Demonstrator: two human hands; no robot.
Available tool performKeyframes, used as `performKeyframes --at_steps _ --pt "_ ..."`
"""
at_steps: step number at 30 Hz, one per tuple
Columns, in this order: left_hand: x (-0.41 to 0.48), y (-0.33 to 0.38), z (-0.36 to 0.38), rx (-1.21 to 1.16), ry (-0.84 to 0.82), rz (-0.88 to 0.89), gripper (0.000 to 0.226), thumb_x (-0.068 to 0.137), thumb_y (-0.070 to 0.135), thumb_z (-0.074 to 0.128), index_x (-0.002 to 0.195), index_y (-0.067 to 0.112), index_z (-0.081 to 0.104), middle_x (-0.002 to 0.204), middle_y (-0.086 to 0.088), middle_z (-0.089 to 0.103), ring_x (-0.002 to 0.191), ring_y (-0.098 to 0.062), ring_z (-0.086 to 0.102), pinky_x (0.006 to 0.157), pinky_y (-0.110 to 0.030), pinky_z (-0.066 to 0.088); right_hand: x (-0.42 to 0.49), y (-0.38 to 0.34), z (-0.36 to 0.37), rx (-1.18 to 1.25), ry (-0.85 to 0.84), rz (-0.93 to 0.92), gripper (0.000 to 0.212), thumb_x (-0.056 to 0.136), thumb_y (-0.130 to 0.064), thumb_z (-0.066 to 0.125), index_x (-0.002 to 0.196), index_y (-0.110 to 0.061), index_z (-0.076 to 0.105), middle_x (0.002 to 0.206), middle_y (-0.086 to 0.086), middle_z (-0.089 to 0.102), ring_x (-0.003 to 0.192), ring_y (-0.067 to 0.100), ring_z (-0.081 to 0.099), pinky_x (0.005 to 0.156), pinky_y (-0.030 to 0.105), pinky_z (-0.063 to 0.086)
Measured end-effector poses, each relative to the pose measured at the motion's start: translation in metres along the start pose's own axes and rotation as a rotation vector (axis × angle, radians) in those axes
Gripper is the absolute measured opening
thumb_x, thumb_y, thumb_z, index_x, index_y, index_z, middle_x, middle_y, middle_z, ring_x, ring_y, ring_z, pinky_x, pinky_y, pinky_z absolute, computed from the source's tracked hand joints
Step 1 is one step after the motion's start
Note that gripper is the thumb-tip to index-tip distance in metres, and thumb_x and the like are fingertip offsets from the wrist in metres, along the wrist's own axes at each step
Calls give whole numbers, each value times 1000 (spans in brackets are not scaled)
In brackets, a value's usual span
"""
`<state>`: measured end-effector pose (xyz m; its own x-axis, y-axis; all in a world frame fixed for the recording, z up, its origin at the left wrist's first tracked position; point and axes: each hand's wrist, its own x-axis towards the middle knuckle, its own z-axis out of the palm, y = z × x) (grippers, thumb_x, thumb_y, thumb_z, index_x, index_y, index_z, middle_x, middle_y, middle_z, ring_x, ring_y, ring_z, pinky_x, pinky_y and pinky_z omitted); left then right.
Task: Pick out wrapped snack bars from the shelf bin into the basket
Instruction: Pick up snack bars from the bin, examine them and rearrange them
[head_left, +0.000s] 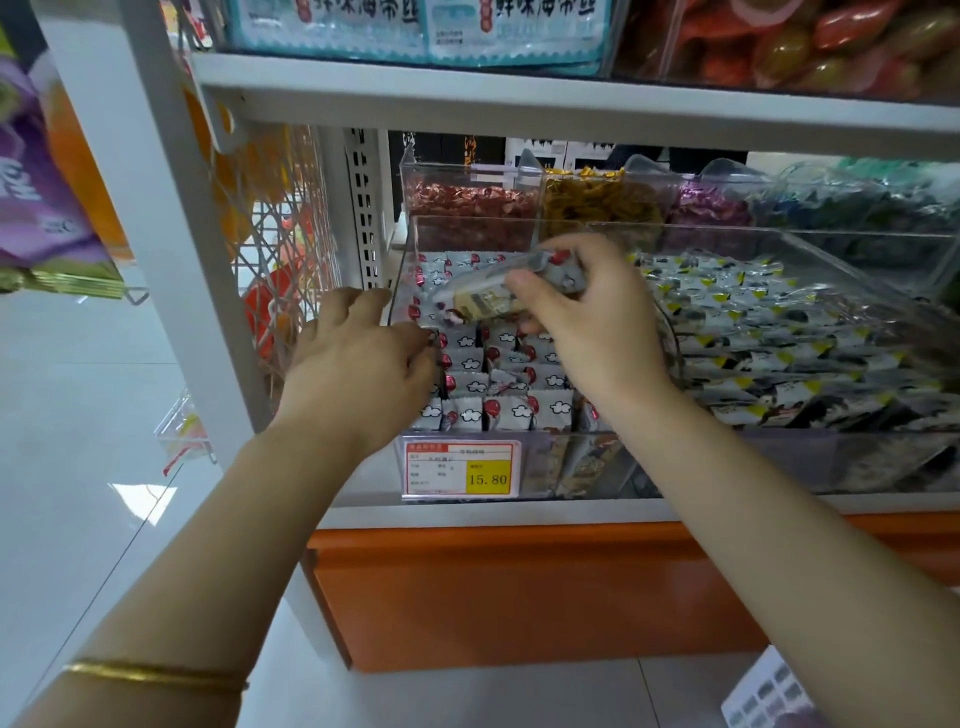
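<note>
Item: wrapped snack bars, a small bundle, pinched between the thumb and curled fingers of our right hand, just above the shelf bin. Left hand: fingers at the bin's left wall, touching the packed rows; we cannot tell whether they grip anything. Basket: not in view. We judge that picking is under way and the transfer is not yet made; many bars lie below the fingers.

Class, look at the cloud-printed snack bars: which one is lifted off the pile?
The snack bar pinched in the right hand, raised above the rest; the other bars lie packed in rows inside the bin.
</note>
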<state>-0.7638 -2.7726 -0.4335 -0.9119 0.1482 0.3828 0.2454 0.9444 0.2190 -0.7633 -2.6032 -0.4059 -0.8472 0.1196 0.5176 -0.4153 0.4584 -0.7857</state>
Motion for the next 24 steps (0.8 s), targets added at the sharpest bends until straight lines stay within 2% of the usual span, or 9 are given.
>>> performKeyframes --at_steps 2,4,8,10,12,15,18,22,24 --pt "-2 -2 0 -28 -1 7 35 93 32 42 115 18 66 147 -10 35 135 -25 16 105 -45 24 13 -5 17 -60 -98 -60 18 86 -20 65 97 -7 57 89 0 60 84 21 63 77 40 54" --pt "-6 -4 0 -40 3 18 35 93 32 42 116 19 65 146 -11 35 134 -25 16 105 -45 25 26 -7 32 -178 -169 -110 21 85 -23 66 93 -4 60 88 5 62 81 18 60 72 32 47" --pt "-13 -6 -1 -59 -3 58 34 93 30 43 120 24 62 148 -11 33 135 -25 15 106 -47 25 41 -3 56 -379 -363 -129 30 80 -22 71 104 -7 60 99 3 58 84 16 53 60 22 35" --pt "-14 -8 -4 -92 -6 80 32 93 29 44 120 26 63 148 -9 34 135 -24 16 105 -45 26 42 3 64 -435 -434 -101 31 79 -19 72 106 -9 60 106 5 59 90 16 53 66 25 39" --pt "-13 -11 -10 -134 61 121 29 91 25 49 114 23 67 141 -10 43 132 -26 26 99 -41 30 41 10 66 -495 -476 -130 19 82 -18 68 100 -10 63 106 9 63 96 23 56 73 31 44" --pt "-11 -16 -17 -192 188 100 27 87 23 57 113 19 65 129 -6 55 123 -27 39 94 -34 32 37 20 65 -663 -560 -207 16 88 -27 58 98 -20 69 105 4 61 110 22 43 81 34 39" --pt "-12 -18 -15 -211 156 26 43 89 30 55 130 21 51 135 -1 51 127 -22 35 98 -32 31 42 21 64 -709 -595 -190 24 90 -25 51 96 -15 72 107 3 57 115 24 39 89 38 38" --pt "-11 -20 -14 -214 144 9 45 91 34 52 134 23 48 137 1 50 128 -20 33 97 -32 30 55 17 67 -464 -488 -72 25 86 -9 49 88 6 69 101 22 67 98 39 60 86 44 50" --pt "-10 -20 -15 -214 150 18 43 91 32 52 133 22 50 135 0 51 128 -20 35 97 -31 30 62 15 69 -420 -402 -83 22 87 -7 51 85 -1 72 99 10 71 89 29 65 81 37 52"
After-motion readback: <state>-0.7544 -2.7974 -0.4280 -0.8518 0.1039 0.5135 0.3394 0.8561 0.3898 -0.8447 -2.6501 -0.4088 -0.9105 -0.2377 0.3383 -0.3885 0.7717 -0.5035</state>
